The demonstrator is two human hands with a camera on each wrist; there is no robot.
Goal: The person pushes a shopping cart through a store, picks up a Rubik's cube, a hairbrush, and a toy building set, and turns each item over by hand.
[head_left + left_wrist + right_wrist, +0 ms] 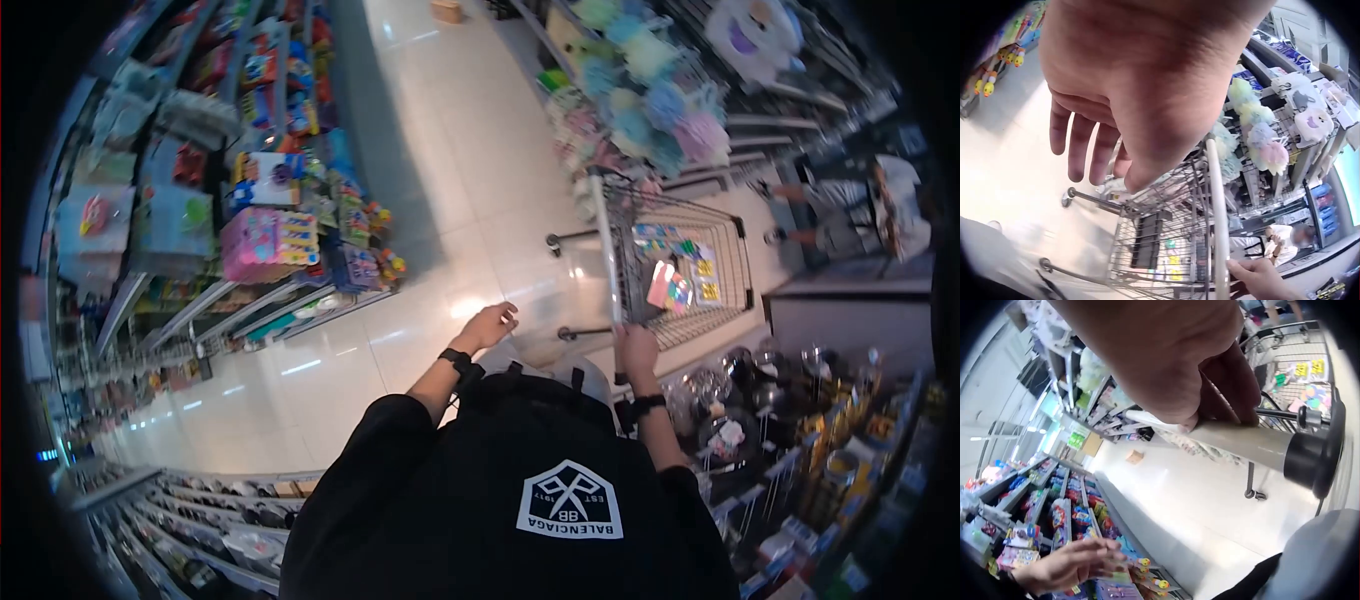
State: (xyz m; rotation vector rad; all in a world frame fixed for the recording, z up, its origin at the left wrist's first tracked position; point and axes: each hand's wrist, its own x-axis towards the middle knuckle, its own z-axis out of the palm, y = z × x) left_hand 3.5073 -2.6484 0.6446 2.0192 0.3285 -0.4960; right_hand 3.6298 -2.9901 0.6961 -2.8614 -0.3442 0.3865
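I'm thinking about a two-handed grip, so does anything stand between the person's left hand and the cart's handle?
Nothing visible does: between the left hand and the handle there is open space, with bright floor beyond. The right hand grips the handle near one end, leaving much of it bare.

The cart's handle bar (pixel 1244 442) is gripped by the right hand (pixel 1166 359), whose fingers are curled round it near the black end cap (pixel 1305 464). Behind the bar, packs with yellow labels (pixel 1309 369) are held in the wire basket (pixel 1297 347). At lower left, the left hand (pixel 1069 565) is seen with its fingers extended, set against shelves (pixel 1054 500) filled with colourful goods. Small yellow-headed items (pixel 1160 584) are shown just beside its fingertips. Farther off, a brown box (pixel 1135 457) is seen on the pale floor (pixel 1166 506).
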